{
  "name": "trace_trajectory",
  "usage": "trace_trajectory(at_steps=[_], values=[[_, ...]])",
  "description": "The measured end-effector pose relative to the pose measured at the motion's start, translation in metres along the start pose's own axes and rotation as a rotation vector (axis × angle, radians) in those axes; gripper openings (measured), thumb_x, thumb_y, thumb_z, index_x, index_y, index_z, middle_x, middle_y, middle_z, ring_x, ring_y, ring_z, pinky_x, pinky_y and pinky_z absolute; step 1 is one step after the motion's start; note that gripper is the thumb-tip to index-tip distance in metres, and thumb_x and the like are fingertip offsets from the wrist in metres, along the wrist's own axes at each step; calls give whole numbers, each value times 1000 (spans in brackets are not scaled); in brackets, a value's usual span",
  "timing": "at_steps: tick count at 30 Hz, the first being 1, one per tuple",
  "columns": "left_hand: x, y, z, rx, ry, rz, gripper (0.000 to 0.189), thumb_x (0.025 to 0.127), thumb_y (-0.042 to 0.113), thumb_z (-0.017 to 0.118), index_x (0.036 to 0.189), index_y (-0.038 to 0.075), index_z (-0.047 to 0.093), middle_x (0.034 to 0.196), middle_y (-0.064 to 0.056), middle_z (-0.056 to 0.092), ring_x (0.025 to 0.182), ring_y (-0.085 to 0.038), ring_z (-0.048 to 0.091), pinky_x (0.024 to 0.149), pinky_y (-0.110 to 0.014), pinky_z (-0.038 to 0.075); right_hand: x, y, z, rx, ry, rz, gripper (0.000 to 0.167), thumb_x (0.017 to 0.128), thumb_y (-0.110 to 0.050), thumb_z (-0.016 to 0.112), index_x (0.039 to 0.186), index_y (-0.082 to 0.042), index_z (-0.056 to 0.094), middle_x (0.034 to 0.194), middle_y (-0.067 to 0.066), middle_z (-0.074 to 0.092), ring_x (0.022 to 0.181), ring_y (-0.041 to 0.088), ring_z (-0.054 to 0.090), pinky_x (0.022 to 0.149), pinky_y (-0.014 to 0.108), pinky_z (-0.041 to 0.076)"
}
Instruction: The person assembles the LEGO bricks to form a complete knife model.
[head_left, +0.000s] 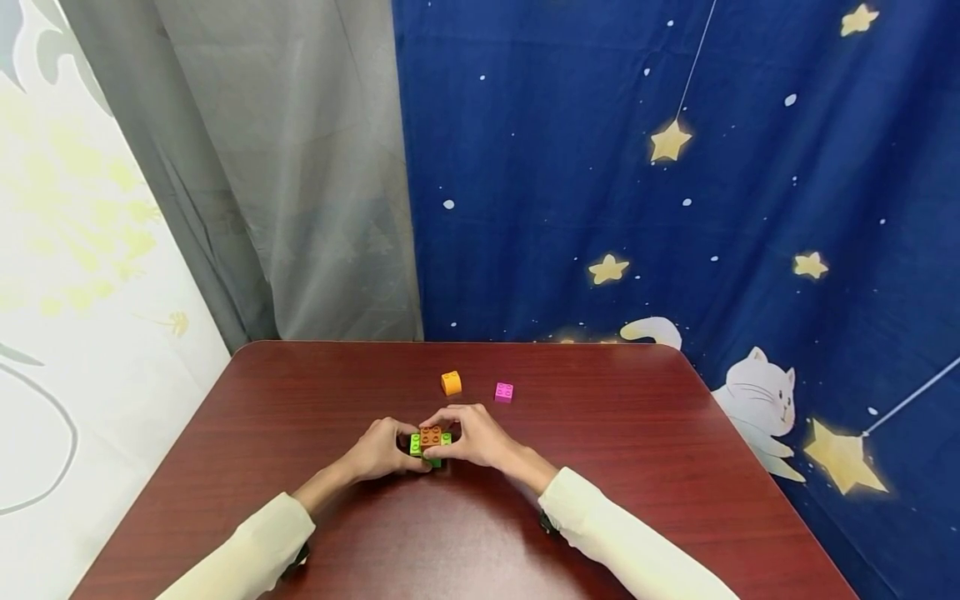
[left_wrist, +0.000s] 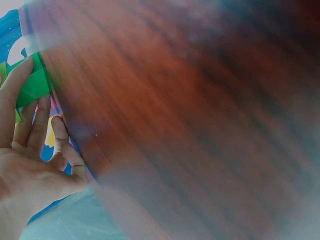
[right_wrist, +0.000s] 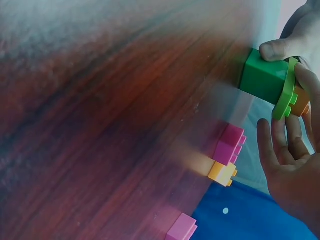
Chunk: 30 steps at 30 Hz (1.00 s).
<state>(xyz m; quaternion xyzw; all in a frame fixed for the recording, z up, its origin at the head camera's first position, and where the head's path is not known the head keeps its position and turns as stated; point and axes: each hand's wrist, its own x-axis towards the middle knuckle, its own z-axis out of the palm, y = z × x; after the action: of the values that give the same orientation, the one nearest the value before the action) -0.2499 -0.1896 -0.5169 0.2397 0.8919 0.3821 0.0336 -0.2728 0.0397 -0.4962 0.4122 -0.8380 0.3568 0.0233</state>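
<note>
Stack (right_wrist: 265,76): green, then lime; orange uppermost

Left arm (head_left: 243,546), right arm (head_left: 630,533) stretched forward, converging; left hand (head_left: 381,450), right hand (head_left: 477,436) near each other, fingers (head_left: 447,413) curved.

On the reddish-brown wooden table (head_left: 637,425) there is a stack: the dark green plastic block (right_wrist: 265,76) at the bottom, the flat light green plastic plate (right_wrist: 285,96) over it, and the rectangular orange-brown plastic brick (head_left: 431,437) on top. The left hand (head_left: 380,451) is at its left side, the right hand (head_left: 478,435) at its right. Behind the stack lies the curved yellow plastic brick (head_left: 452,383) — and farther right, the small square magenta plastic brick (head_left: 504,392). Behind the table hangs the blue fabric curtain (head_left: 540,167).
</note>
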Motion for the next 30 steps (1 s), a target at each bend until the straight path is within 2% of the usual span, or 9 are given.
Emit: trace_trajectory(at_steps=[7, 13, 18, 22, 25, 30], values=[[2, 2, -1, -8, 5, 5, 31, 75, 30, 96, 96, 16, 78, 79, 13, 70, 65, -4, 54, 59, -23, 46, 0, 1, -1, 6, 18, -19, 39, 82, -30, 91, 117, -18, 77, 108, -6, 77, 84, 5, 63, 75, 30, 57], [0, 3, 0, -4, 6, 6, 27, 75, 31, 95, 91, 18, 77, 75, 12, 67, 64, -5, 53, 58, -22, 44, -2, 1, -1, -11, -22, -10, 40, 85, -32, 89, 120, -19, 75, 111, -6, 74, 87, 7, 66, 78, 23, 56], [0, 0, 1, -7, 2, -2, 28, 76, 32, 95, 93, 18, 77, 75, 12, 67, 62, -4, 52, 57, -23, 43, -3, 3, -1, 7, -28, -36, 41, 86, -29, 87, 123, -17, 73, 112, -4, 74, 89, 13, 68, 79, 24, 56], [0, 0, 1, 3, -1, -24, 32, 75, 35, 95, 97, 17, 78, 76, 13, 66, 61, -3, 48, 56, -22, 42, -5, 6, -3, 36, -21, -11, 40, 87, -29, 86, 124, -17, 73, 108, -5, 74, 90, 11, 69, 82, 27, 57], [1, 0, 1, 11, 1, -40, 37, 75, 35, 95, 101, 15, 79, 80, 12, 69, 63, -4, 51, 57, -23, 44, -7, 9, -6, 67, -5, 9, 37, 91, -29, 82, 123, -13, 73, 104, -4, 73, 89, 8, 69, 82, 29, 58], [1, -1, 0, 4, -1, -45, 41, 76, 34, 94, 106, 11, 79, 84, 10, 72, 69, -6, 58, 62, -25, 49, -9, 15, -13, 73, 32, -5, 33, 96, -23, 78, 122, -3, 73, 102, 2, 75, 87, 8, 70, 79, 28, 58]])
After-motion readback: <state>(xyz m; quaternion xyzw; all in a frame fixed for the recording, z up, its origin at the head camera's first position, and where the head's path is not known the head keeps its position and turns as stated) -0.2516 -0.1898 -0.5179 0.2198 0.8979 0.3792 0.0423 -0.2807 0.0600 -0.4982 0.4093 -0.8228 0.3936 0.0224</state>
